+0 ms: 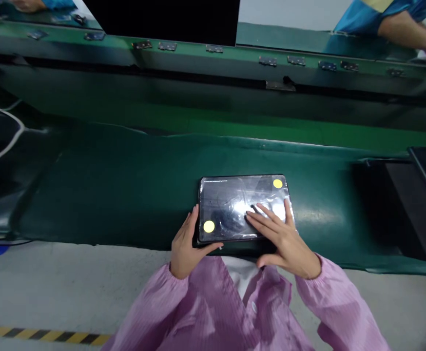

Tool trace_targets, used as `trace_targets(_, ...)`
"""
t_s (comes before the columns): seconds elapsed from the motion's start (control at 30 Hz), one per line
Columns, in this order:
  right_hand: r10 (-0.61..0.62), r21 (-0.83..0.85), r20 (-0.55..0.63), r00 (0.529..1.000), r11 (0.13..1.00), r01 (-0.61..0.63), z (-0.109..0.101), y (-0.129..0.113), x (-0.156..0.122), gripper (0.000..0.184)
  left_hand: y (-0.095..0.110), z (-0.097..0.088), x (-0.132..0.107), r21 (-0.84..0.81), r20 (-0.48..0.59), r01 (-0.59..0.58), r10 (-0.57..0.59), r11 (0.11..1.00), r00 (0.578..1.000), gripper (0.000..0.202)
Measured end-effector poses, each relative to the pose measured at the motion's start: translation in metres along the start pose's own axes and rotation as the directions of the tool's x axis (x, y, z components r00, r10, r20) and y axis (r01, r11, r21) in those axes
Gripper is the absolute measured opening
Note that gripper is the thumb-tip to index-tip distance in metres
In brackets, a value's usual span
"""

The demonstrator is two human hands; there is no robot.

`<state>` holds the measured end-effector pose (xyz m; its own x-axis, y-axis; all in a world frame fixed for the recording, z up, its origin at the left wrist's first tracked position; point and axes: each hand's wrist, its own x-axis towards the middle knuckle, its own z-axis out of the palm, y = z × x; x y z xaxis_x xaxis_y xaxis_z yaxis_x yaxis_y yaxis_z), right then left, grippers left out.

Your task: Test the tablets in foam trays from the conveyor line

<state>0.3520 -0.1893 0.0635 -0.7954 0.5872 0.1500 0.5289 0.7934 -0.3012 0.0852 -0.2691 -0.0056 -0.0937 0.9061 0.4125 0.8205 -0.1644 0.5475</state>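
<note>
My left fingers [194, 220], thumb spread, brace the tablet [223, 204] — my right fingers [264, 225], spread too, should press lightly, evenly.

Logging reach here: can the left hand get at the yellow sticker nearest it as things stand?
Probably yes: that yellow sticker lies uncovered beside the left hand, while the right hand is over the right part of the dark slab, leaving the way free.

Pink smock [207, 312] — gathered cuffs [319, 272] — white button [254, 306].
</note>
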Motion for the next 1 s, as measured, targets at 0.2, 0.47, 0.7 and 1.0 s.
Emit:
trace_targets(0.2, 0.035, -0.058, -0.104, 0.994, 0.997, -0.042, 0.01, -0.013, 0.029, 0.09, -0.001, 0.001, -0.001, 0.005, -0.009, -0.022, 0.022, 1.0, 1.0, 0.109)
trace_targets(0.47, -0.059, -0.143, -0.033, 0.998, 0.988, 0.053, 0.036, -0.048, 0.041, 0.091, -0.001, 0.0, -0.002, -0.011, 0.019, 0.016, -0.015, 1.0, 1.0, 0.107)
trace_targets(0.7, 0.018, -0.14, -0.1, 0.995, 0.99, -0.032, 0.016, -0.031, 0.028, 0.088, 0.002, 0.0, 0.0, -0.018, 0.004, 0.01, -0.01, 1.0, 1.0, 0.106)
trace_targets(1.0, 0.059, -0.186, -0.167, 0.984, 0.978, -0.09, 0.01, -0.021, 0.019, 0.087, 0.001, 0.001, 0.0, -0.014, -0.006, -0.01, 0.009, 1.0, 1.0, 0.109)
